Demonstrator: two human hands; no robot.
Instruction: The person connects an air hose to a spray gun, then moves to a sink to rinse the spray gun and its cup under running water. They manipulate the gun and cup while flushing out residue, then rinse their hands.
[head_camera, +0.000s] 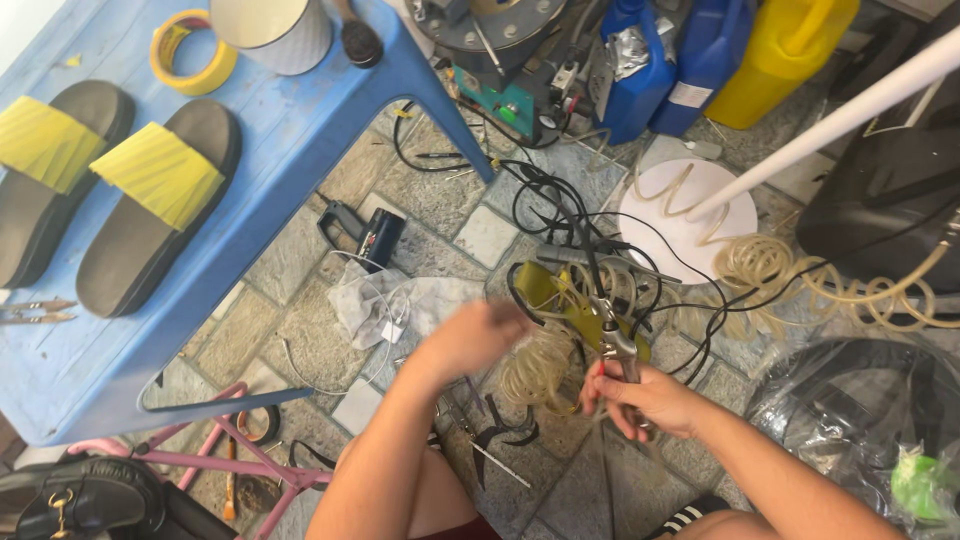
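My right hand (645, 400) grips a metal air-tool nozzle (615, 340) with a black hose running up from it. My left hand (475, 335) is blurred with motion, just left of a bundle of pale coiled tubing (540, 365); whether it holds the tubing cannot be told. A yellow-green tool body (550, 290) lies behind the coils among tangled black cables (545, 195) on the stone floor.
A blue table (300, 150) at left carries two black sandals with yellow straps (155, 210), a roll of yellow tape (190, 50) and a white cup (275, 30). Blue jugs (640, 70) and a yellow jug (785, 50), a white round base (685, 215) with a pole, more tubing (800, 275), plastic bags (850, 420).
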